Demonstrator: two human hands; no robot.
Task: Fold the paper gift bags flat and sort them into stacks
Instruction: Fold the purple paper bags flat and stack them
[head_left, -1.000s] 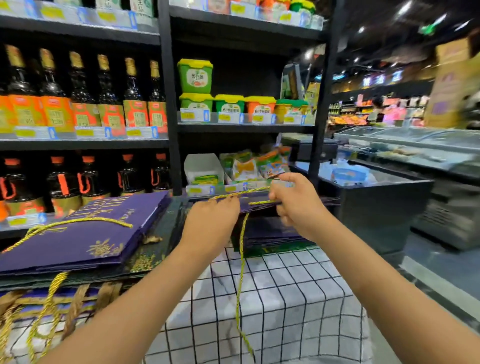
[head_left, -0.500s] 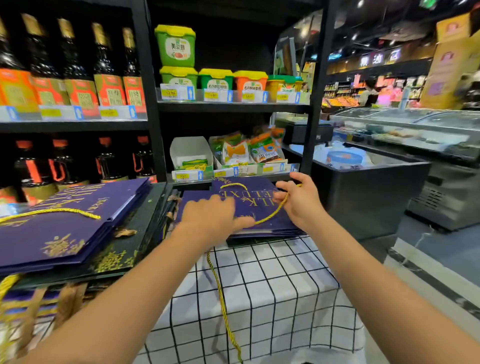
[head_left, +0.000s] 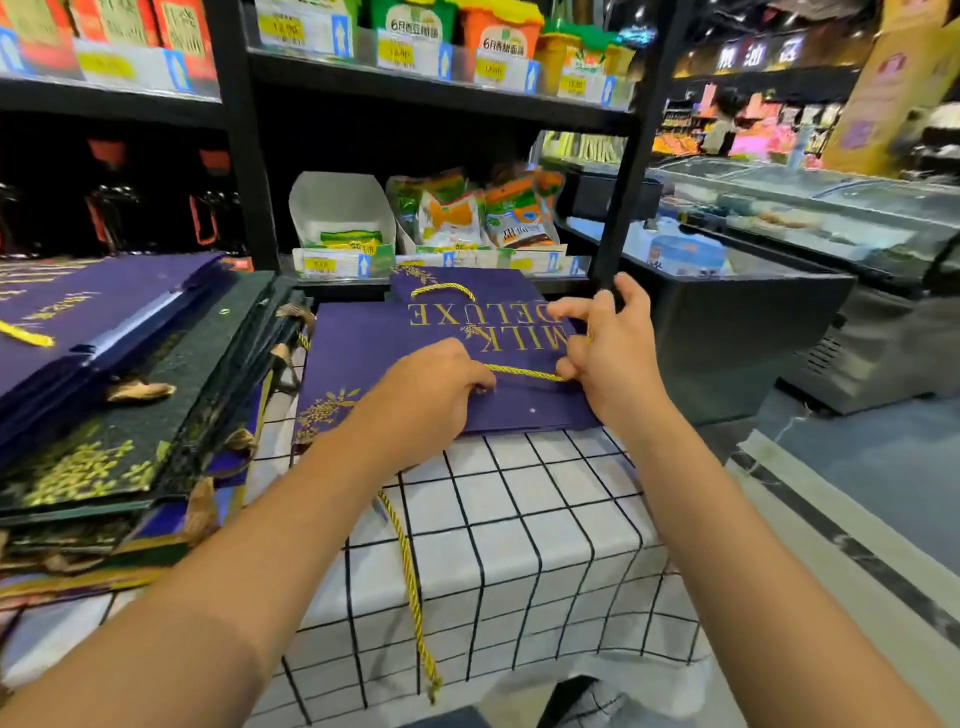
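Purple gift bag (head_left: 415, 358) lay flat under my fingers. Left hand (head_left: 426, 400) curled on the gold cord handle (head_left: 524, 372), right hand (head_left: 608, 348) pinched its other end. Risk, I judged: loose cord (head_left: 410, 587) hanging nearside could snag and drag the bag off the stack.

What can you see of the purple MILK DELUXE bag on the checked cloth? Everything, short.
The purple bag lies folded flat on the checked tablecloth, atop another purple bag whose far edge shows beyond it. It looks like matte paper, with gold "MILK DELUXE" lettering upside down to the camera and a gold sprig at its near left corner. The left hand and right hand hold a gold cord handle stretched between them over it; another gold cord hangs down the cloth.
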